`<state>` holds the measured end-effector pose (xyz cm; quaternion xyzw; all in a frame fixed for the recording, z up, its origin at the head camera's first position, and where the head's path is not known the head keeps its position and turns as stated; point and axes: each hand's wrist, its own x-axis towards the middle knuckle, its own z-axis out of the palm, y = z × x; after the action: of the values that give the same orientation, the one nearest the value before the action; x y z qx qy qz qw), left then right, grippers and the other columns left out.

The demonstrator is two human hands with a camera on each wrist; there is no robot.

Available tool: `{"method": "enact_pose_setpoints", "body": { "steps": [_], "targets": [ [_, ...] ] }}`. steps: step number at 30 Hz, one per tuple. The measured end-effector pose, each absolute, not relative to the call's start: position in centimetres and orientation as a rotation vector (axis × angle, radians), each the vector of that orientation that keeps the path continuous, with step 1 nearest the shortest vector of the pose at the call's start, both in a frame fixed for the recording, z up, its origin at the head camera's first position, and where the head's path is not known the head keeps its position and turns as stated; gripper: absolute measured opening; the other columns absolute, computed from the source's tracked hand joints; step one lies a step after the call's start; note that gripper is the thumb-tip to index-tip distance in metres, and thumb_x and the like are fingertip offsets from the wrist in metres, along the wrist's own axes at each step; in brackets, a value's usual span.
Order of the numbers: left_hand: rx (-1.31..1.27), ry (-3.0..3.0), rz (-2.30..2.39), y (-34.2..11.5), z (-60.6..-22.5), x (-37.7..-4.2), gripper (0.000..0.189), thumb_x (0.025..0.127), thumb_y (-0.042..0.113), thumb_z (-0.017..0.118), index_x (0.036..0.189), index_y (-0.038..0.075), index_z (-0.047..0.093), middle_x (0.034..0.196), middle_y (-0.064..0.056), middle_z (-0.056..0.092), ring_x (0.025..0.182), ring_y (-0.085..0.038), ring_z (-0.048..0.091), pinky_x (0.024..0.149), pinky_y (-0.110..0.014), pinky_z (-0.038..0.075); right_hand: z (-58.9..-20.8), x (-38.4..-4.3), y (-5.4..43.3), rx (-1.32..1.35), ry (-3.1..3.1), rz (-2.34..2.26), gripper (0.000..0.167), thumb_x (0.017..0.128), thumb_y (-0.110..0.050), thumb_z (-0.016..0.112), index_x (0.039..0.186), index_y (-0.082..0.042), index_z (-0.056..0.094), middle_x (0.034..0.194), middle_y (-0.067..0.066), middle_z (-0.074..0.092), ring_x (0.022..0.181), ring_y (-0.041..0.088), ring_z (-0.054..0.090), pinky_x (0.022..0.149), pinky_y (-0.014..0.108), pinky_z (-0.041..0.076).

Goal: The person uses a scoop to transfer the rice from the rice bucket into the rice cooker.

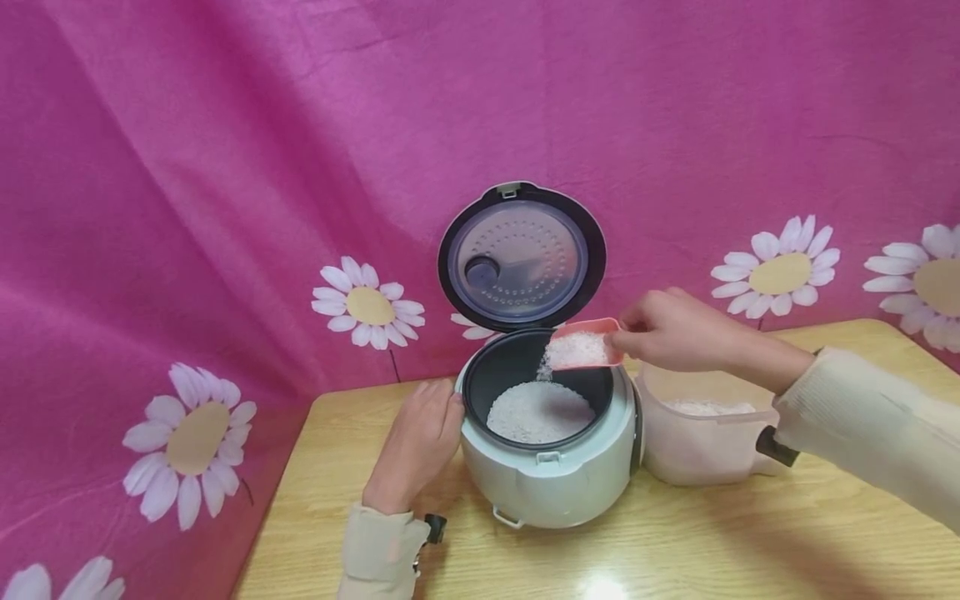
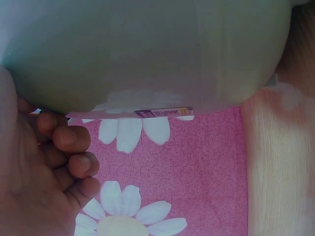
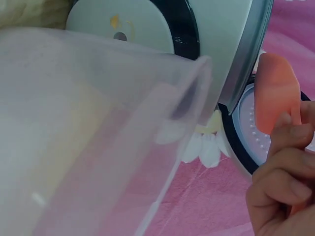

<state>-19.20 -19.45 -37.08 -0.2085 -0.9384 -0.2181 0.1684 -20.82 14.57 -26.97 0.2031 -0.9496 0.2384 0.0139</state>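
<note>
In the middle of the head view, a pink scoop (image 1: 600,326) is pinched by the right hand (image 1: 675,329) and rice (image 1: 577,350) is poured into a pale cooker (image 1: 547,493). The cooker's left side is touched by the left hand (image 1: 422,429), fingers loosely bent.

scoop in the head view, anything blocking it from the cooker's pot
Nothing visible does. The right hand holds the scoop over the pot, and rice spills straight in. The lid stands raised behind, and the left hand is at the cooker's side.
</note>
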Motion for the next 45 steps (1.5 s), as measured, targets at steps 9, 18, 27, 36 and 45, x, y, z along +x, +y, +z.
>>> {"method": "enact_pose_setpoints", "body": {
  "steps": [9, 18, 27, 36, 45],
  "targets": [
    [-0.597, -2.671, -0.632, -19.3, -36.8, -19.3, 0.021, 0.106, 0.021, 0.047, 0.112, 0.01, 0.064, 0.1, -0.003, 0.067, 0.097, -0.019, 0.056, 0.092, -0.037, 0.054, -26.5, -20.3, 14.0, 0.627, -2.868, 0.558, 0.028, 0.093, -0.025, 0.066, 0.066, -0.017, 0.066, 0.053, -0.005, 0.043, 0.05, 0.011, 0.041, 0.05, 0.027, 0.031],
    [-0.584, -2.688, -0.634, -19.4, -37.0, -19.2, 0.023, 0.106, 0.022, 0.047, 0.114, 0.009, 0.064, 0.103, -0.004, 0.069, 0.098, -0.019, 0.056, 0.093, -0.038, 0.054, -26.9, -19.6, 13.1, 0.659, -2.765, 0.333, 0.029, 0.094, -0.026, 0.065, 0.067, -0.017, 0.06, 0.055, -0.004, 0.05, 0.051, 0.012, 0.045, 0.05, 0.029, 0.034],
    [-0.581, -2.694, -0.64, -19.4, -37.0, -19.2, 0.024, 0.106, 0.023, 0.047, 0.117, 0.011, 0.064, 0.103, -0.003, 0.068, 0.098, -0.018, 0.055, 0.092, -0.037, 0.054, -27.6, -18.6, 12.5, 0.679, -2.662, 0.187, 0.025, 0.092, -0.026, 0.071, 0.071, -0.018, 0.058, 0.056, -0.004, 0.05, 0.051, 0.016, 0.046, 0.046, 0.034, 0.035],
    [-0.588, -2.681, -0.636, -19.4, -37.0, -19.3, 0.024, 0.106, 0.022, 0.047, 0.117, 0.01, 0.064, 0.104, -0.003, 0.069, 0.098, -0.019, 0.056, 0.092, -0.037, 0.054, -28.2, -18.4, 12.8, 0.688, -2.544, 0.19, 0.027, 0.089, -0.026, 0.079, 0.075, -0.018, 0.057, 0.058, -0.006, 0.05, 0.05, 0.014, 0.042, 0.045, 0.033, 0.032],
    [-0.58, -2.68, -0.634, -19.4, -37.1, -19.2, 0.024, 0.106, 0.023, 0.047, 0.117, 0.01, 0.064, 0.107, -0.004, 0.07, 0.1, -0.019, 0.056, 0.095, -0.038, 0.055, -28.7, -18.5, 13.6, 0.72, -2.42, 0.223, 0.027, 0.084, -0.017, 0.082, 0.077, -0.016, 0.056, 0.058, -0.006, 0.046, 0.05, 0.011, 0.038, 0.045, 0.029, 0.029]
  ]
}}
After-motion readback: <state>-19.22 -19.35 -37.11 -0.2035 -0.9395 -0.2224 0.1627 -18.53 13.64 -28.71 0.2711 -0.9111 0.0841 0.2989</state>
